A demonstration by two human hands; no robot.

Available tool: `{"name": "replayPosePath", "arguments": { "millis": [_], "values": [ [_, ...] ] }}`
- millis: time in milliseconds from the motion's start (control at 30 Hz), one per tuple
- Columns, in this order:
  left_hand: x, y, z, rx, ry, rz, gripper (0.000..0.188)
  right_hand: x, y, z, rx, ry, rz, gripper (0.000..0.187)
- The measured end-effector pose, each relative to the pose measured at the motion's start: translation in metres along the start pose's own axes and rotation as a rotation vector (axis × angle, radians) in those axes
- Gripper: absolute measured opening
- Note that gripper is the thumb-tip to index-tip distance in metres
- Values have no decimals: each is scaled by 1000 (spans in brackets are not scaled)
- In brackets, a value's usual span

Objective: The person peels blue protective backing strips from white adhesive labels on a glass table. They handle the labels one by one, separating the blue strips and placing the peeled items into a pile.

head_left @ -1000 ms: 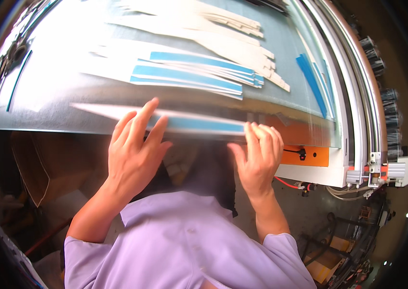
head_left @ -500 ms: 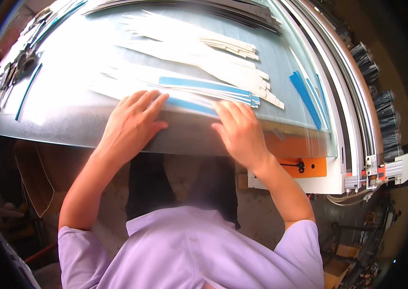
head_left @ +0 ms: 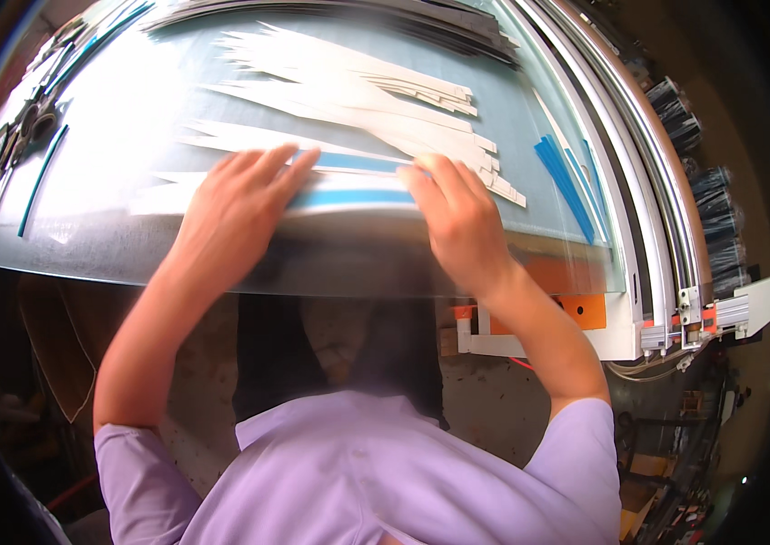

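A blurred white strip with a blue band (head_left: 353,196) spans the space between my two hands, above the near part of the glass-like tabletop. My left hand (head_left: 241,195) is closed over its left part, fingers bent and covering it. At the right end, my right hand (head_left: 459,204) grips it with curled fingers; the thumb is mostly hidden. Just beyond, another white strip with a blue band (head_left: 357,162) lies partly under my fingertips. Fanned, pointed white strips (head_left: 376,107) are spread on the table farther away.
A stack of dark strips (head_left: 385,20) lies at the far edge. Blue strips (head_left: 565,189) rest at the right, beside a metal rail (head_left: 644,163). Dark tools and strips (head_left: 30,127) crowd the left side. An orange panel (head_left: 576,312) sits below the table's right corner.
The banded strip between my hands has come nearer and lies more level. My right hand has shifted slightly right, and my left hand has spread over the strips' left part.
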State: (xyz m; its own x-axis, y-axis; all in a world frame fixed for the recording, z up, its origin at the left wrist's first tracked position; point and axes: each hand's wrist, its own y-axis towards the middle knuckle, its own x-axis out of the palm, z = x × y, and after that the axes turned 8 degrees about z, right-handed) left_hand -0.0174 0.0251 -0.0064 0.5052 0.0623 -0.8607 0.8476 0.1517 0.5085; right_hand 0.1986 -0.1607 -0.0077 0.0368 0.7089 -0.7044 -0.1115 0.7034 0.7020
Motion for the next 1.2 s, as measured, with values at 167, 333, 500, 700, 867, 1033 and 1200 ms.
{"name": "replayPosePath", "arguments": {
  "millis": [167, 333, 500, 700, 867, 1033, 1200],
  "values": [
    [35, 19, -31, 65, -77, 19, 74, 25, -10, 16, 70, 113, -194, 51],
    [1, 0, 7, -42, -277, -190, 71, -17, -40, -46, 200, 125, -309, 80],
    [-12, -18, 51, -28, -384, 118, 38, -30, -66, -74, 146, -95, -291, 43],
    [-6, -59, 86, -646, -1251, 202, 50, -58, -34, -63, 582, 396, -117, 10],
    [-18, 36, 99, -537, -1509, 709, 74, -16, -14, -75, 566, 648, 174, 22],
    [-52, 93, 109, -420, -1570, 741, 27, 1, 18, -71, 590, 827, 354, 25],
    [-26, 93, 132, -444, -1334, 654, 44, -11, -5, -54, 678, 843, 183, 33]
  ]
}}
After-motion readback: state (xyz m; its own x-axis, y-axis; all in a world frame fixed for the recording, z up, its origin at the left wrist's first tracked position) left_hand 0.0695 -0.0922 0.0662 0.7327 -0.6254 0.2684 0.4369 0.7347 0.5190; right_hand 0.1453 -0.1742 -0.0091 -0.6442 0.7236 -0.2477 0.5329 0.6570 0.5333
